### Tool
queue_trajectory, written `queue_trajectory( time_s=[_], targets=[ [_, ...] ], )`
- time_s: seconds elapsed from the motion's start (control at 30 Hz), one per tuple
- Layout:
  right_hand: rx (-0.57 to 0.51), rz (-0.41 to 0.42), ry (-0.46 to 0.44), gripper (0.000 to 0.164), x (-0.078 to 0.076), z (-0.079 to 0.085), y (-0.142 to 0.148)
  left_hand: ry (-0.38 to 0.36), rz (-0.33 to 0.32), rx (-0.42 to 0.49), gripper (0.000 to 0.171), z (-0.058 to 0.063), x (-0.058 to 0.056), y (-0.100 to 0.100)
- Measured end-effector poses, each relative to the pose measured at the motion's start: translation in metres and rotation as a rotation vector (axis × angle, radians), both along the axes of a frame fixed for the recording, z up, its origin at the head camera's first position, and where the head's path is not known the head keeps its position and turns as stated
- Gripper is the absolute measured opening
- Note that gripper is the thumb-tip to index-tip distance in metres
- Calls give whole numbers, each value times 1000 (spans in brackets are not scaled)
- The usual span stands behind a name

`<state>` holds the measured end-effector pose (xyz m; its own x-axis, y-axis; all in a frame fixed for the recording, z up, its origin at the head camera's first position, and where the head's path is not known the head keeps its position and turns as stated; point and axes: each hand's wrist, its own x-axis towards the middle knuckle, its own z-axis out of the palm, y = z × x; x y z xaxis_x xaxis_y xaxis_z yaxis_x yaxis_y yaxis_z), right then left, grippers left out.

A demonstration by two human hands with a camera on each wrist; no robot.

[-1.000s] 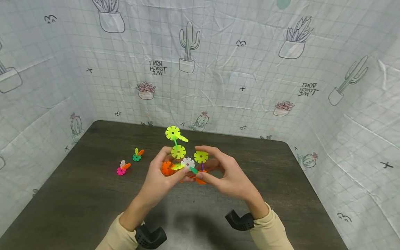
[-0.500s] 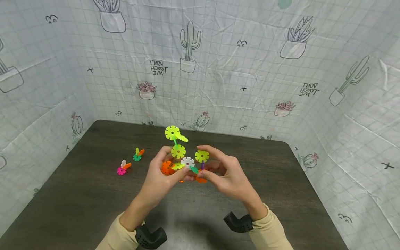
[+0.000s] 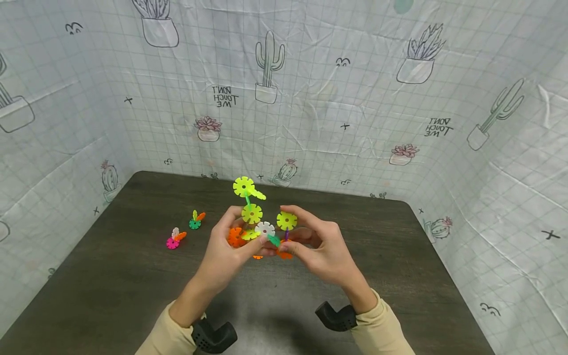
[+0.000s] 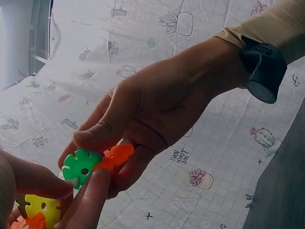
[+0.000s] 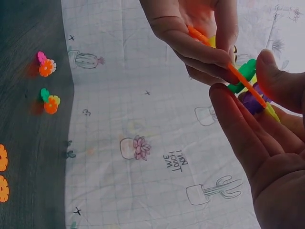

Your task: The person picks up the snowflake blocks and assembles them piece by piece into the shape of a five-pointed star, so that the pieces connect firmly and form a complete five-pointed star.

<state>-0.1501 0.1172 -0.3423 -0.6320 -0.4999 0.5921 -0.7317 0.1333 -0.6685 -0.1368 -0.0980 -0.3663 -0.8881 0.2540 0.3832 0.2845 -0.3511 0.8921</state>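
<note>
Both hands hold a build of slotted plastic discs above the table. In the head view, my left hand (image 3: 224,244) grips its left part, with the thumb at a white disc (image 3: 265,230). Yellow discs (image 3: 252,214) stick up above these fingers, and an orange disc (image 3: 235,237) lies against the palm. My right hand (image 3: 326,249) pinches the right part, near a green disc (image 3: 273,240) and under a yellow disc (image 3: 287,220). From the right wrist, a purple disc (image 5: 251,102) shows between right thumb and fingers. The left fingertips (image 4: 59,186) reach the green disc's edge in the left wrist view.
Left of the hands on the dark table (image 3: 133,286) lie two small disc clusters, one with a green disc (image 3: 195,224), one with a pink disc (image 3: 172,243). Orange discs (image 5: 2,157) show at the right wrist view's left edge. A cactus-print cloth (image 3: 310,108) surrounds the table.
The hands keep their hold on the disc build. The left hand and the build's left part have shifted slightly up and left; the green disc has tilted a little.
</note>
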Motion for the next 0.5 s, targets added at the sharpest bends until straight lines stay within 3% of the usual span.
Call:
queue_trajectory(
  time_s=[0.5],
  targets=[
    [-10,-8,10,58,-1,-3,-2,-36,-3,18,45,-3,-2,0]
  ],
)
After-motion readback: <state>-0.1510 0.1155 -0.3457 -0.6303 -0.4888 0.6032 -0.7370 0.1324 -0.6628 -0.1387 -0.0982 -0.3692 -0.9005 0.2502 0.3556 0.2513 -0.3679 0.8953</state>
